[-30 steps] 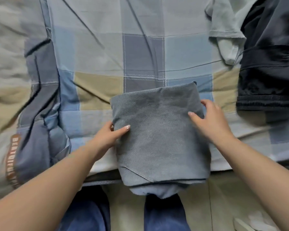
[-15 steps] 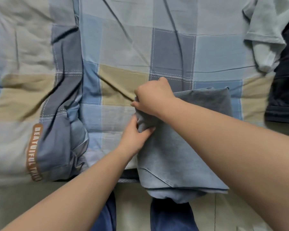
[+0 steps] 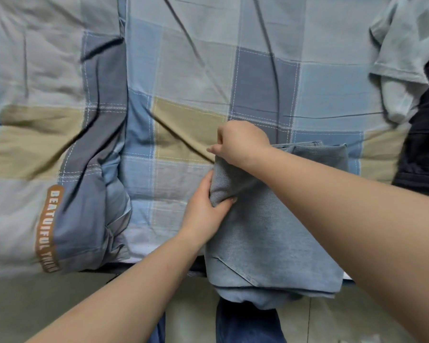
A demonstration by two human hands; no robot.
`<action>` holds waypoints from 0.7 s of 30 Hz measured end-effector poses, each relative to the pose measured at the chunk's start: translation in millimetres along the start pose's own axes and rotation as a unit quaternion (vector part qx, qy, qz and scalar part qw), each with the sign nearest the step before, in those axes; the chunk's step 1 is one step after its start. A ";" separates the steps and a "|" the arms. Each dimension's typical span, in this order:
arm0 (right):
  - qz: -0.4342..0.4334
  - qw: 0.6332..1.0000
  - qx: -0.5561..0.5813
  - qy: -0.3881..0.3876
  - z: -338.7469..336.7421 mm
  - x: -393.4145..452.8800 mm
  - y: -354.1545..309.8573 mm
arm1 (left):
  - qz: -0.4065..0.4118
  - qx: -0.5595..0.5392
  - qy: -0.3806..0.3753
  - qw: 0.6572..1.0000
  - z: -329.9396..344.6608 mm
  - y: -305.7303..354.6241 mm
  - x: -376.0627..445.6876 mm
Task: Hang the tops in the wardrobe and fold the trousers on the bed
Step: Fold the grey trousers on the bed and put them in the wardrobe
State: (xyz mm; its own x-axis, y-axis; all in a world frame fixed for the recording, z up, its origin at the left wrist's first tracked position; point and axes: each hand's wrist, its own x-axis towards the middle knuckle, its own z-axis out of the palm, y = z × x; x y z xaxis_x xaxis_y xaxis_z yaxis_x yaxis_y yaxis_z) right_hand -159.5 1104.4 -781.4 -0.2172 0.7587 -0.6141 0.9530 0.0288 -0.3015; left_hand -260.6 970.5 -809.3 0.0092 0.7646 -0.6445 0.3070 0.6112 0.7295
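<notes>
Head view: the folded grey-blue trousers [image 3: 270,231] lie at the near edge of the bed [image 3: 196,70], their left edge now gathered up. It is pinched by the right hand [image 3: 240,142], reached across, and gripped by the left hand [image 3: 203,206] below. A second ago both hands rested flat at the sides, so a further fold is judged begun. A pale top [image 3: 401,58] and dark garment [image 3: 426,144] wait at the right.

both hands, left hand [image 3: 203,206] and right hand [image 3: 240,142], grip folded trousers [image 3: 270,231] on bed [image 3: 183,70].
</notes>
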 end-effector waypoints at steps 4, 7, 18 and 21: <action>-0.071 0.991 0.048 0.103 4.5 -13.2 -1.6 | -0.058 -0.003 0.010 0.998 6.9 -12.6 -5.2; -0.062 0.988 0.039 0.137 8.1 -14.2 6.7 | -0.089 -0.041 -0.015 0.995 4.5 -15.5 -5.2; 0.089 0.866 0.295 0.394 -3.0 -75.8 92.8 | -0.117 -0.152 -0.028 0.981 -3.4 17.3 33.7; 0.333 0.827 0.371 0.260 20.4 -104.1 150.4 | -0.067 -0.108 0.056 0.990 -1.0 16.0 40.2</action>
State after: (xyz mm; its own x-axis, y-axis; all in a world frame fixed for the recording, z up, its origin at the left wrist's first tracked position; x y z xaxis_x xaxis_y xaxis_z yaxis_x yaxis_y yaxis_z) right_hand 2.1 1016.4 -777.7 0.6080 0.6289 -0.4846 0.3918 -0.7685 -0.5058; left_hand -256.3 1011.2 -823.3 -0.1263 0.6844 -0.7181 0.0884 0.7288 0.6790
